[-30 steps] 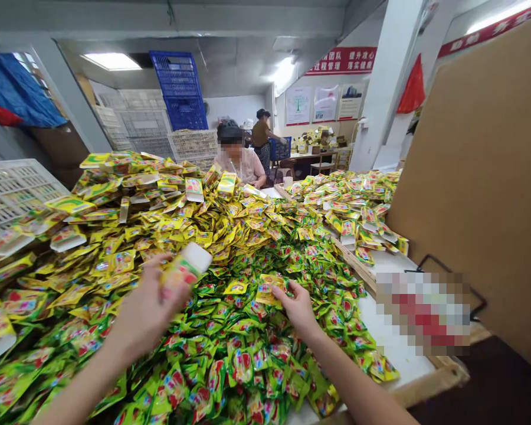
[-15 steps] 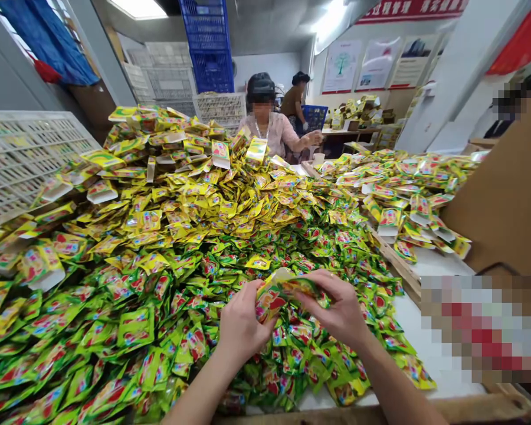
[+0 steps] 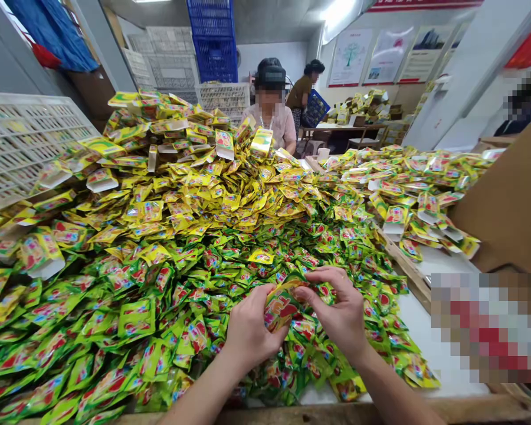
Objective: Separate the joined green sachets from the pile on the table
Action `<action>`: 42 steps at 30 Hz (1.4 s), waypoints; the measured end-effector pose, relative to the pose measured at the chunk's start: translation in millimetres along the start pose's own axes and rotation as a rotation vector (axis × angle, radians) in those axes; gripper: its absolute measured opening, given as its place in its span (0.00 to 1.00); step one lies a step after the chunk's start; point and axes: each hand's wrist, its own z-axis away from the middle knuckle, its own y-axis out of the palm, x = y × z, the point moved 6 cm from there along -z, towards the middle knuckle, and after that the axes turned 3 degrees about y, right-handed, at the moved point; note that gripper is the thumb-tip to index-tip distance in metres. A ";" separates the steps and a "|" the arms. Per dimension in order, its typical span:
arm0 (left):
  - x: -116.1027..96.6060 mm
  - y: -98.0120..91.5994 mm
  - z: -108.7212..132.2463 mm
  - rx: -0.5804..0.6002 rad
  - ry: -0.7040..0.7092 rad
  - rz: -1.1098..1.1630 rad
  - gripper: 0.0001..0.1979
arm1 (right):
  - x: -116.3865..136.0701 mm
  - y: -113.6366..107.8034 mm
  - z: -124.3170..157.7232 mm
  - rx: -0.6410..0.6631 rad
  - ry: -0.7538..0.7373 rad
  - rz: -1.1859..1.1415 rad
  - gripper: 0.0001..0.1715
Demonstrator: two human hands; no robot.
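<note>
In front of me, my left hand [image 3: 253,326] is wrapped round a small printed cardboard box [image 3: 279,311], yellow-green with red and pink print, its mouth turned up and to the right. My right hand [image 3: 338,316] pinches at that mouth, thumb and fingertips on a small green packet [image 3: 293,277] that sits partly inside the box. How deep the packet goes is hidden by the box wall and fingers. Below and around both hands spread many loose green packets [image 3: 137,321], with a lone yellow packet [image 3: 261,256] just beyond.
Yellow packets [image 3: 230,200] and open-ended boxes [image 3: 42,254] are heaped behind. A wooden strip [image 3: 402,268] divides off more boxes [image 3: 396,218] at right, beside a brown cardboard sheet [image 3: 508,195]. A white crate [image 3: 22,147] stands left. A co-worker [image 3: 272,115] sits opposite.
The packet in my right hand has gone further into the box, and the right fingers have closed in on its mouth. The co-worker opposite has lowered an outstretched arm.
</note>
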 end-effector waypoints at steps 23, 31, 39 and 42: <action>8.7 6.4 4.9 0.020 -0.206 0.025 0.22 | -8.7 36.7 15.2 0.477 0.100 0.110 0.13; 3.2 -4.7 -4.1 -0.057 -0.050 0.083 0.29 | -8.5 40.5 18.0 0.560 0.291 -0.140 0.12; 19.1 8.4 2.7 -0.044 -0.367 0.714 0.18 | -14.2 48.9 18.5 0.615 0.385 -0.353 0.17; 16.0 5.4 4.8 -0.141 -0.339 0.746 0.16 | -9.2 45.5 17.6 0.537 0.255 -0.296 0.14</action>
